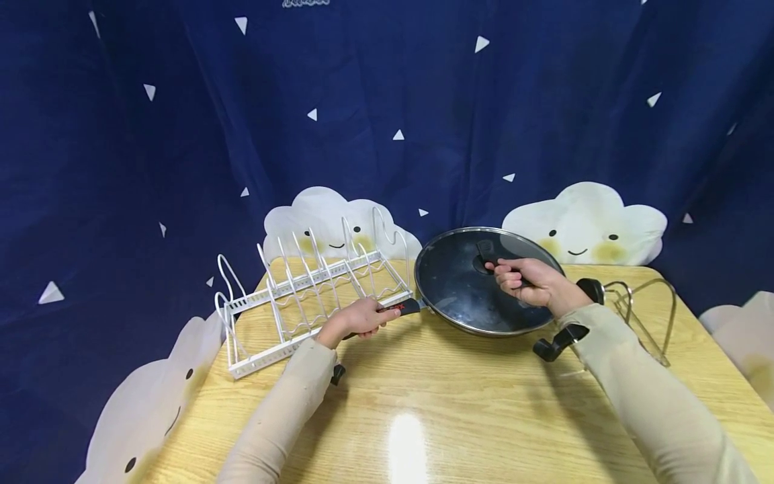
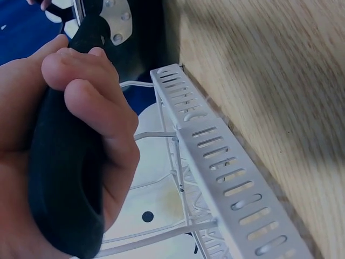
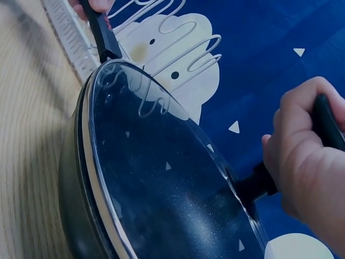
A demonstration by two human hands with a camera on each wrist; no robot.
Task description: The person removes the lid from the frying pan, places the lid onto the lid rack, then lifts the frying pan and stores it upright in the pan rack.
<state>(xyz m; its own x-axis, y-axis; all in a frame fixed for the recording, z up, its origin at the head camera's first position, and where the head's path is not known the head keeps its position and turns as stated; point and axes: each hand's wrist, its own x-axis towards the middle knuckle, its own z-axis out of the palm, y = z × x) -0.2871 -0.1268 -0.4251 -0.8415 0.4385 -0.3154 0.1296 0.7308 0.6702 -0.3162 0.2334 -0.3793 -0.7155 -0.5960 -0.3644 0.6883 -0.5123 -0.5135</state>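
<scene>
A wide pan (image 3: 75, 199) with a long black handle (image 1: 406, 307) is at the centre right of the table, with a glass lid (image 1: 453, 286) over it. My left hand (image 1: 361, 316) grips the pan handle, its fingers curled round the black grip (image 2: 62, 178) in the left wrist view. Over the lid, my right hand (image 1: 527, 281) holds the black lid handle (image 1: 486, 252). The right wrist view shows the lid's metal rim close along the pan's edge; I cannot tell whether they touch all round.
Left of the pan stands a white wire rack (image 1: 256, 365) with several upright loops, close to my left hand. A metal wire stand (image 1: 670, 316) is at the right, beyond my right forearm. A blue curtain (image 1: 363, 81) hangs behind the wooden table (image 1: 471, 410).
</scene>
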